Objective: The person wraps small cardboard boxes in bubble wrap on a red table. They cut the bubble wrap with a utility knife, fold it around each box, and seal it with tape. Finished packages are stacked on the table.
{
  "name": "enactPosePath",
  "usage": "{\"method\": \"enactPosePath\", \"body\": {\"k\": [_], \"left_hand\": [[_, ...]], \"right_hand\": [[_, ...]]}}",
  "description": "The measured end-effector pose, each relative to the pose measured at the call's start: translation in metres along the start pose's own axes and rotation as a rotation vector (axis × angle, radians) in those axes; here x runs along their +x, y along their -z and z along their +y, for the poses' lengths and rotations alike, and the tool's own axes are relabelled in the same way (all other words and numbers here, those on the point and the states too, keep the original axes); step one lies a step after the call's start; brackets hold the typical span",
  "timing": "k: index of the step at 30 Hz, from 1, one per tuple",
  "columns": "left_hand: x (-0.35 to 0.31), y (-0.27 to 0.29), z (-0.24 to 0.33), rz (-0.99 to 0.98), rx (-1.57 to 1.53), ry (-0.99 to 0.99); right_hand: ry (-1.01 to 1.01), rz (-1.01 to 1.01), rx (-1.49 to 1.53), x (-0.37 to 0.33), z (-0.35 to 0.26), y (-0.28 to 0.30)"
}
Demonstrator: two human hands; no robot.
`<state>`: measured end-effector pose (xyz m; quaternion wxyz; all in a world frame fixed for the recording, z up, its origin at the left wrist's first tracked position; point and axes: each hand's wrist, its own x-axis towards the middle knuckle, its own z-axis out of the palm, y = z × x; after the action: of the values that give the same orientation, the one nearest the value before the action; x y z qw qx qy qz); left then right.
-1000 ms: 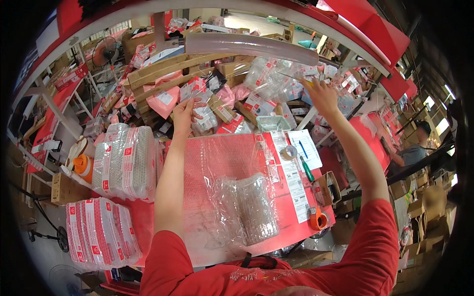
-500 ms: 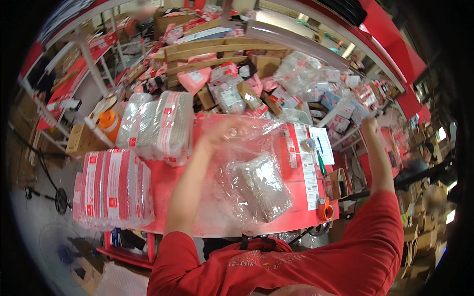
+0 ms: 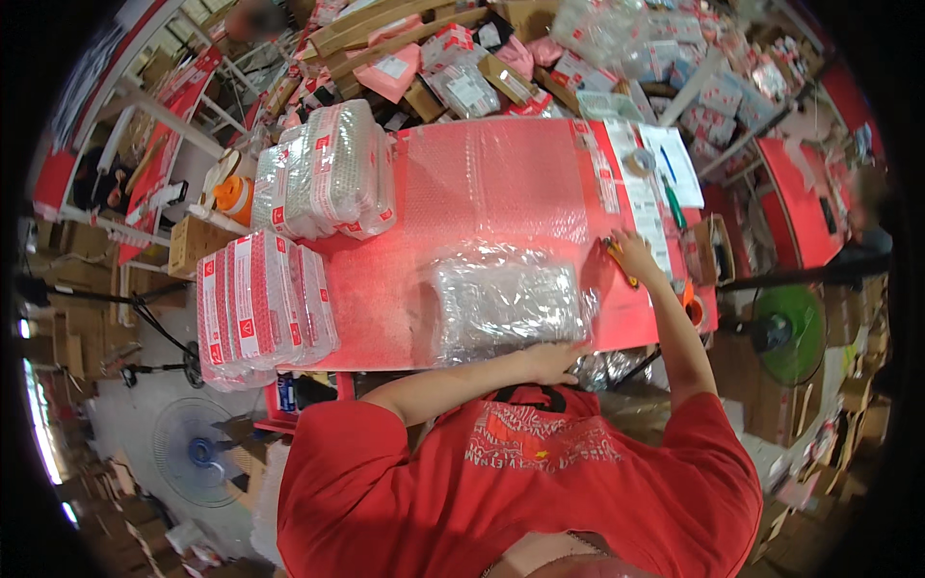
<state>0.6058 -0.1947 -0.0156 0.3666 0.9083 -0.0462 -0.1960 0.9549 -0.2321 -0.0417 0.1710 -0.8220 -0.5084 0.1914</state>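
Note:
A package wrapped in clear plastic (image 3: 509,301) lies flat on the red tabletop (image 3: 371,318) in front of me. My left hand (image 3: 554,363) is at the package's near right corner, its fingers closed on the edge of the wrapping; the fingertips are partly hard to make out. To the right of the package, my right hand (image 3: 631,252) is closed around a yellow and black utility knife (image 3: 620,262), held low over the table. A sheet of bubble wrap (image 3: 491,178) covers the far part of the tabletop.
Two stacks of bubble-wrapped parcels, one farther off (image 3: 323,173) and one nearer (image 3: 260,313), stand at the left. Along the right lie paper sheets (image 3: 665,149), a tape roll (image 3: 638,162), a green-handled tool (image 3: 673,204) and an orange tape dispenser (image 3: 692,306). Parcels (image 3: 462,87) are heaped behind.
My right hand has come in from the far right and now has the utility knife. My left hand has dropped from above the table to the package, which lies squarer, its loose plastic drawn in.

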Motion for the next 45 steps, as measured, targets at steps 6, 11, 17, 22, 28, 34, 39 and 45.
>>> {"method": "enactPosePath", "body": {"k": [6, 11, 17, 22, 28, 34, 39, 45], "left_hand": [[-0.084, 0.084, 0.025, 0.418, -0.327, 0.338], [-0.111, 0.090, -0.068, 0.752, 0.252, 0.801], [-0.114, 0.091, -0.143, 0.950, -0.368, 0.828], [-0.128, 0.106, -0.119, 0.721, -1.133, 0.442], [-0.088, 0.080, -0.024, 0.813, 0.432, 0.505], [-0.045, 0.108, -0.001, 0.401, 0.452, 0.301], [-0.045, 0.117, 0.003, 0.394, 0.470, 0.235], [-0.067, 0.111, -0.007, 0.378, 0.690, 0.253]], "right_hand": [[0.131, 0.211, 0.526, -0.068, -0.102, -0.003], [0.132, 0.034, 0.099, -0.137, -0.155, -0.043], [-0.250, -0.183, 0.549, -0.117, -0.115, -0.036], [-0.282, -0.234, 0.219, -0.121, -0.093, 0.019], [0.250, 0.301, -0.215, -0.147, -0.119, 0.000], [0.341, 0.098, 0.110, -0.150, -0.099, -0.011], [-0.188, 0.133, 0.686, -0.174, -0.101, -0.015], [-0.494, 0.980, 0.263, -0.194, 0.045, 0.001]]}}
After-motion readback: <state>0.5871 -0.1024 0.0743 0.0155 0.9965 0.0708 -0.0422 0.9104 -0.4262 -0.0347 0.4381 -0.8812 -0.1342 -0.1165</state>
